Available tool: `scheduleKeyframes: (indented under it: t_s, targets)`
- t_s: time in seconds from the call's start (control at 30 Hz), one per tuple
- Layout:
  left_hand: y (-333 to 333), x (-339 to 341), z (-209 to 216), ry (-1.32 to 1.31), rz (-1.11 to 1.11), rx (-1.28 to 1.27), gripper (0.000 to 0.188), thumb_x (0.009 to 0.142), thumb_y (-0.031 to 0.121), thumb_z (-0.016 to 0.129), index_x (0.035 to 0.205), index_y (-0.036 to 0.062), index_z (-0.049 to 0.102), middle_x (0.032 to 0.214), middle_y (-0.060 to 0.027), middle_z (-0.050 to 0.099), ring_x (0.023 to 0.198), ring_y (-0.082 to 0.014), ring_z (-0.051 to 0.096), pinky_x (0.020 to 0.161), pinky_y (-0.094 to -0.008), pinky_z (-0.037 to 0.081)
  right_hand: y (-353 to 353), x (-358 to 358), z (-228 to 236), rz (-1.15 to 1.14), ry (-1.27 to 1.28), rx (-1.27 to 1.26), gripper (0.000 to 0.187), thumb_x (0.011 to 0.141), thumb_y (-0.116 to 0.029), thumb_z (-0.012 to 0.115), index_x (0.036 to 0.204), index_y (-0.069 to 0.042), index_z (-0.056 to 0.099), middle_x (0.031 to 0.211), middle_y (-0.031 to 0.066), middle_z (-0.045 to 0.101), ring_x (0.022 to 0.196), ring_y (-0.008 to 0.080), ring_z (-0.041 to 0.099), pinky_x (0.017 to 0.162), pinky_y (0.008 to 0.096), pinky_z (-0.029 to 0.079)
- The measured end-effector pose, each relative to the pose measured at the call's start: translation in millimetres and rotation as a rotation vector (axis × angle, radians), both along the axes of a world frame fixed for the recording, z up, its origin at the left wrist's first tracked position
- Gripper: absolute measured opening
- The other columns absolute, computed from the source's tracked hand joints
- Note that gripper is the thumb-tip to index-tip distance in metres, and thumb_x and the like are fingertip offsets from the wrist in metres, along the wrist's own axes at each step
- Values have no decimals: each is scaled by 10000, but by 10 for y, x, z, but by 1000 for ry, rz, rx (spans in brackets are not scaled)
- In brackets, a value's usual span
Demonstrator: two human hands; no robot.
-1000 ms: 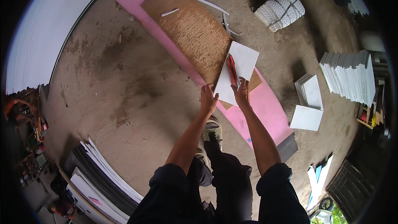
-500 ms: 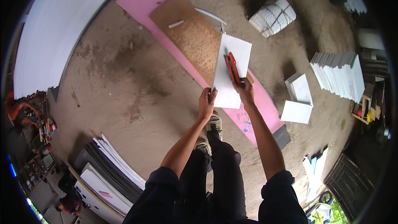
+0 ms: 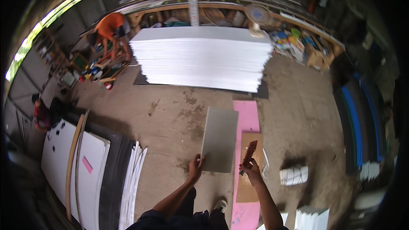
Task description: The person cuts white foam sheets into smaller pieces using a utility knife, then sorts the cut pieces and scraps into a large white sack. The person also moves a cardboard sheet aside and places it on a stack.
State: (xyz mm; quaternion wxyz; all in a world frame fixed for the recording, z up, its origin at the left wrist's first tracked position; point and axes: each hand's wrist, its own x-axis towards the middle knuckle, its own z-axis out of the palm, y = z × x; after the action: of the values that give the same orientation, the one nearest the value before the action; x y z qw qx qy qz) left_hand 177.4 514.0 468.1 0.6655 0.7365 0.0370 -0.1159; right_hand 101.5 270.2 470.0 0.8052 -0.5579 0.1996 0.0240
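My left hand (image 3: 195, 168) grips the lower left corner of a stiff rectangular sheet (image 3: 220, 140), its grey face turned up. The sheet is lifted off the floor in front of me. In my right hand (image 3: 252, 172) is a long red hand tool (image 3: 250, 152) with dark parts, pointing away from me; its exact kind is not clear. That hand is off the sheet, to its right. Beneath it a brown board (image 3: 249, 191) lies on a long pink sheet (image 3: 247, 115) on the floor.
Ahead stands a wide stack of white sheets (image 3: 204, 61). Leaning boards (image 3: 70, 157) and dark sheets are at the left. A wrapped white bundle (image 3: 294, 175) and white stacked pieces (image 3: 312, 219) lie right. A person in orange (image 3: 111, 25) bends at the far left; another person (image 3: 41, 113) is nearer.
My view has swung up and leftward. The sheet showed a white face before and shows grey now. My right hand has come off the sheet, still with the red tool; my left keeps its hold.
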Motion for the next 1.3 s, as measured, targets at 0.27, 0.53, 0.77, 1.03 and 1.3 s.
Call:
scheduleKeyframes:
  t_s: [0.27, 0.53, 0.77, 1.03, 1.3]
  targets:
    - [1667, 1642, 443, -211, 367, -237, 333, 823, 174, 612, 1043, -3, 435, 992, -109, 539, 873, -144, 549, 719, -265, 458, 1790, 2669, 666, 423, -120, -173, 262, 761, 28, 543, 986, -28, 420, 835, 63, 506, 755, 160, 549, 686, 280, 464]
    - [2763, 3366, 699, -197, 498, -99, 490, 798, 166, 633, 1157, -6, 348, 1054, -183, 534, 917, -210, 561, 753, -304, 483, 3251, 4800, 1030, 473, -129, -440, 238, 798, -86, 527, 999, -46, 406, 760, 20, 462, 615, 100, 470, 538, 244, 405]
    - [3285, 5017, 827, -250, 511, -130, 507, 823, 170, 606, 1209, 5, 321, 996, -173, 562, 892, -183, 562, 722, -281, 479, 3692, 6636, 833, 404, -519, -764, 399, 819, -150, 576, 1172, -79, 404, 755, 27, 518, 624, 108, 491, 562, 262, 419]
    - [3518, 7343, 643, -254, 406, -192, 431, 906, 201, 476, 1307, 87, 365, 898, -61, 600, 800, -88, 537, 717, -234, 435, 3892, 8841, 517, 292, -554, -879, 420, 792, -148, 593, 1157, -44, 412, 804, 93, 538, 636, 171, 530, 579, 306, 449]
    - [3833, 9558, 611, -273, 435, -22, 399, 891, 225, 503, 1270, 119, 435, 779, -57, 621, 691, -79, 541, 646, -240, 443, 4339, 10926, 725, 146, -641, -1118, 412, 754, -94, 604, 1133, -41, 450, 922, 187, 531, 831, 309, 530, 740, 398, 430]
